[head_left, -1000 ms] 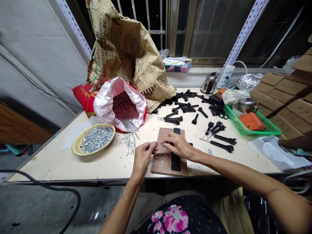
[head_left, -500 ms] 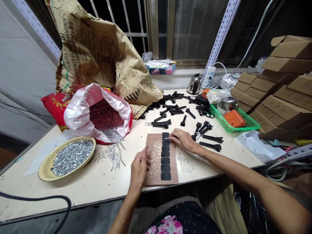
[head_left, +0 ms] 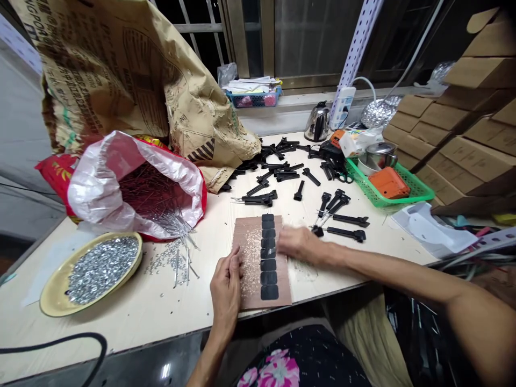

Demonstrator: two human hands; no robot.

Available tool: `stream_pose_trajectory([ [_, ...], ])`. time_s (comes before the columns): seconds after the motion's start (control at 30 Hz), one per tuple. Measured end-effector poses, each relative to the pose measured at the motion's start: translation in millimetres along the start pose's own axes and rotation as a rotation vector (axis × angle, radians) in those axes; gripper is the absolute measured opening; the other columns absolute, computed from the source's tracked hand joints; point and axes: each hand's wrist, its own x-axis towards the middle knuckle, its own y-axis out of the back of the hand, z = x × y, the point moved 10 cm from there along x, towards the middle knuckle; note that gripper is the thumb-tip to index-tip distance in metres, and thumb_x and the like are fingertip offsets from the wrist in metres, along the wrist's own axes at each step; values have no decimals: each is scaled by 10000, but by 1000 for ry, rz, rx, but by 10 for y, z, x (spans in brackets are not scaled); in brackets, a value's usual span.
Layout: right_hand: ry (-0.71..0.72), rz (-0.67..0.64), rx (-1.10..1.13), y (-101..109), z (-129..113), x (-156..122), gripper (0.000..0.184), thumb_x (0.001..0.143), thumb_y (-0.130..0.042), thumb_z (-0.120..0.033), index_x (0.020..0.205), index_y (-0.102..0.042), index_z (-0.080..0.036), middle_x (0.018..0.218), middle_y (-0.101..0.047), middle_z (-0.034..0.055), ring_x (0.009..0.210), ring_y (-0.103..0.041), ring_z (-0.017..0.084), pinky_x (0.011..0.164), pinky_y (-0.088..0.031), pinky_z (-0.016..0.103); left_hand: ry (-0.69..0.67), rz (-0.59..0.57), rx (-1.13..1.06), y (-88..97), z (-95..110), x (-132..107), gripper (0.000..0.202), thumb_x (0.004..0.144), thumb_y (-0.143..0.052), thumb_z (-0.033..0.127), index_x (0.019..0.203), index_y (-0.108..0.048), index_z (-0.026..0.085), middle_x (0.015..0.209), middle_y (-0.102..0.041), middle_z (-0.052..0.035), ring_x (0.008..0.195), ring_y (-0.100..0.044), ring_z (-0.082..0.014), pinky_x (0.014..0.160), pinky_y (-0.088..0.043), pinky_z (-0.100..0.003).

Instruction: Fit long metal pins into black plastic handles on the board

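Note:
A brown board (head_left: pixel 250 298) lies near the table's front edge, with a column of rounded black pieces (head_left: pixel 269 265) along its right half. Small pale bits (head_left: pixel 250 252) are scattered over its left half. My left hand (head_left: pixel 226 282) is at the board's left edge, fingers curled and thumb pressed against them; what they hold, if anything, is hidden. Over the right side of the column is my right hand (head_left: pixel 300 244), its fingertips at the middle pieces. Motion smears these fingers, so I cannot see whether they hold anything.
Left stand a yellow bowl of small metal pieces (head_left: pixel 102 269) and a red-and-white bag of metal rods (head_left: pixel 137 183), with a large paper sack (head_left: pixel 133 80) behind. Several black handle-like parts (head_left: pixel 282 172) lie beyond the board. A green basket (head_left: pixel 377 200) and cardboard boxes (head_left: pixel 463 156) stand right.
My right hand has moved toward me along the black column, from its upper pieces to its middle. My left hand stays at the board's left edge. The camera view has shifted slightly.

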Motion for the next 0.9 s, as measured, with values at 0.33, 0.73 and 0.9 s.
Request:
stream_pose_trajectory([
  [0.33, 84, -74, 44, -103, -134, 59, 321, 978, -324, -206, 823, -601, -160, 752, -538, 10, 711, -479, 113, 530, -425, 215, 59, -11, -15, -11, -41, 14, 428, 902, -391, 470, 1147, -615, 201, 860, -630, -27, 714, -574, -157, 715, -447, -275],
  [0.73, 100, -96, -13, 0, -239, 59, 311, 964, -289, -150, 874, -585, -167, 785, -537, 26, 725, -461, 124, 537, -385, 234, 56, 0, -15, -1, -52, 10, 420, 915, -366, 453, 1121, -617, 186, 815, -611, -15, 716, -557, -151, 758, -424, -268],
  [0.9, 106, -90, -122, -94, -341, -17, 312, 974, -299, -161, 830, -575, -169, 800, -537, 29, 756, -448, 133, 537, -328, 238, 42, -4, -27, -6, -26, 8, 418, 920, -362, 439, 1100, -624, 168, 781, -598, -16, 748, -568, -156, 787, -426, -276],
])
